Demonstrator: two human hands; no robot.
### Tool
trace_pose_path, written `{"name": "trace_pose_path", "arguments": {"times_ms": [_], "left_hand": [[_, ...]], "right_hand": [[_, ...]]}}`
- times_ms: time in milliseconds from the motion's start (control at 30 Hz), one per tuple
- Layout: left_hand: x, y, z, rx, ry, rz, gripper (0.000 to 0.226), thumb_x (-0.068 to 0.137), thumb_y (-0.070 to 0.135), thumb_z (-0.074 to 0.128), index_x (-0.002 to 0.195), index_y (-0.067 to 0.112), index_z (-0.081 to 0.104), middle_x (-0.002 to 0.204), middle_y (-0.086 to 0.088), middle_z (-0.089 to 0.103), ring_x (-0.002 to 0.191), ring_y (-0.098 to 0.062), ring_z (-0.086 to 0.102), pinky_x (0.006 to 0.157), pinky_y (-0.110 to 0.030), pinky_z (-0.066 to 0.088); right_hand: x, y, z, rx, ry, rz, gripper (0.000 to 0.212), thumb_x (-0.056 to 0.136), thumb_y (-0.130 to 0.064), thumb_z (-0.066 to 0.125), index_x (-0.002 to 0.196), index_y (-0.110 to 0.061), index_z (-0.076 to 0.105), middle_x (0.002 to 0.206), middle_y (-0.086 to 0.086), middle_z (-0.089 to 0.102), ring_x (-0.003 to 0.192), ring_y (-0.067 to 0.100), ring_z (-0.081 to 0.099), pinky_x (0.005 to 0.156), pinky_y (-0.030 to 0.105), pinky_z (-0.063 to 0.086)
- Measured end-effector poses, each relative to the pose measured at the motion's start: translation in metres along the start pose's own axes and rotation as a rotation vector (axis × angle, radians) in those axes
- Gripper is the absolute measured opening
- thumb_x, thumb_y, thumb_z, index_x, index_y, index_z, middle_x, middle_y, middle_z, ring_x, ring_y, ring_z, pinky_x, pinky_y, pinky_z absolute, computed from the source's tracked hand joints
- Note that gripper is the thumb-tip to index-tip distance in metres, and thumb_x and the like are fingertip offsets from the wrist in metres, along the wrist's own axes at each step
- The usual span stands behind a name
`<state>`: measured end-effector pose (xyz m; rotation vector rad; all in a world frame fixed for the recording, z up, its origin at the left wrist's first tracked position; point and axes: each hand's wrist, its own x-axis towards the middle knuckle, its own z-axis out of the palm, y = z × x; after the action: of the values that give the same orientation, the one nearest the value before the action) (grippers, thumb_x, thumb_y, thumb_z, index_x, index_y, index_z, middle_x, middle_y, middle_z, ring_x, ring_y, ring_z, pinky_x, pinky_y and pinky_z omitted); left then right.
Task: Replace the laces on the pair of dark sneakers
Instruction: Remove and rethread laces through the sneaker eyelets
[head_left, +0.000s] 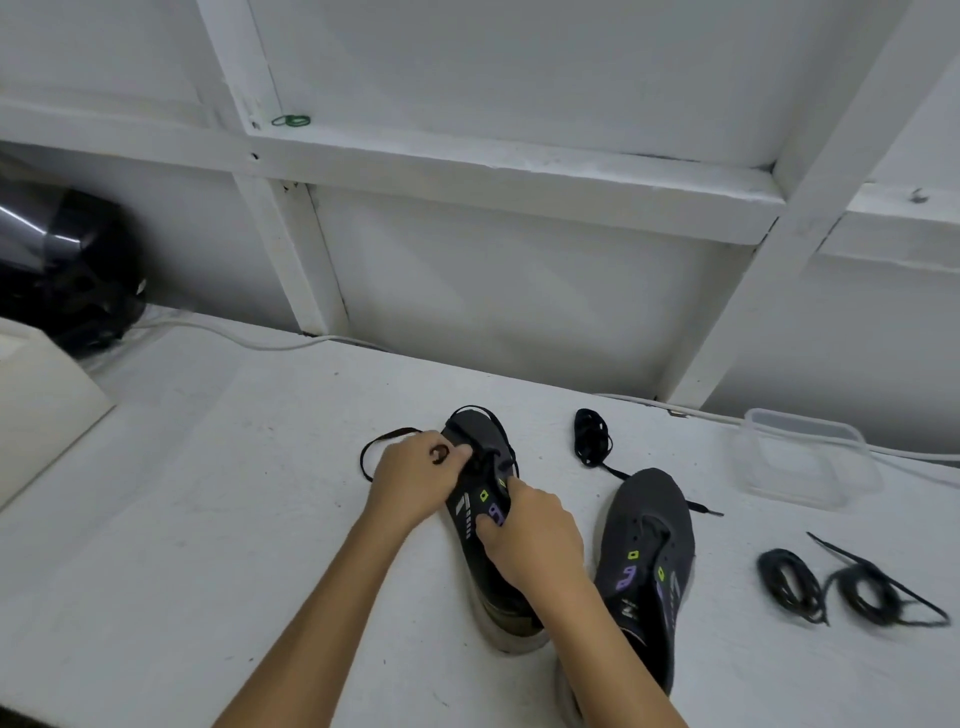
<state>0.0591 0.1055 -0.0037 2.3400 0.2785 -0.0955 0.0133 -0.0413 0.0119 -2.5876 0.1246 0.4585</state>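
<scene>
Two dark sneakers with green and purple marks lie on the white table. My left hand (415, 480) pinches a black lace (371, 448) at the left sneaker (480, 525), near its eyelets. That lace loops out to the left over the table. My right hand (535, 535) grips the same sneaker's upper from the right side. The right sneaker (649, 556) lies beside my right forearm with no lace in its eyelets. A loose black lace bundle (592, 436) sits behind it.
Two coiled black laces (852, 587) lie at the right. A clear plastic container (802, 457) stands at the back right. A black helmet (62, 265) and a white box (41, 384) are at the left. A white cable (249, 340) runs along the wall.
</scene>
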Motion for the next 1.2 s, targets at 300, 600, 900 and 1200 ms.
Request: {"name": "trace_pose_path", "arguments": {"times_ms": [300,600,900,1200], "left_hand": [[0.062,0.012,0.011,0.127,-0.018,-0.206,0.046,0.084,0.046,0.069,0.060,0.011,0.054,0.065,-0.005,0.060,0.068,-0.021,0.056,0.057,-0.029,0.039],[0.066,0.024,0.017,-0.073,-0.073,0.119,0.018,0.092,0.036,0.067,0.093,0.023,0.080,0.087,0.014,0.073,0.090,-0.007,0.066,0.070,-0.019,0.044],[0.037,0.031,-0.015,0.093,-0.120,0.148,0.024,0.084,0.052,0.071,0.082,0.028,0.072,0.084,0.016,0.070,0.085,-0.006,0.064,0.064,-0.019,0.040],[-0.010,0.009,0.000,0.278,-0.224,0.150,0.016,0.088,0.036,0.072,0.087,0.020,0.069,0.086,0.004,0.065,0.086,-0.020,0.063,0.077,-0.032,0.053]], "right_hand": [[0.002,0.000,0.000,-0.027,-0.019,-0.013,0.038,0.100,-0.040,0.052,0.129,-0.016,0.051,0.114,0.007,0.062,0.098,0.029,0.060,0.073,0.032,0.045],[0.002,-0.003,0.006,-0.054,-0.011,-0.025,0.046,0.102,-0.039,0.049,0.141,-0.014,0.044,0.124,0.009,0.058,0.112,0.033,0.059,0.083,0.035,0.047],[0.001,-0.002,0.004,-0.027,-0.014,0.000,0.045,0.099,-0.043,0.053,0.135,-0.016,0.048,0.120,0.007,0.059,0.109,0.032,0.060,0.081,0.035,0.046],[0.000,-0.001,0.004,-0.035,-0.012,0.023,0.046,0.099,-0.045,0.052,0.134,-0.014,0.049,0.122,0.008,0.059,0.111,0.033,0.060,0.079,0.034,0.044]]}}
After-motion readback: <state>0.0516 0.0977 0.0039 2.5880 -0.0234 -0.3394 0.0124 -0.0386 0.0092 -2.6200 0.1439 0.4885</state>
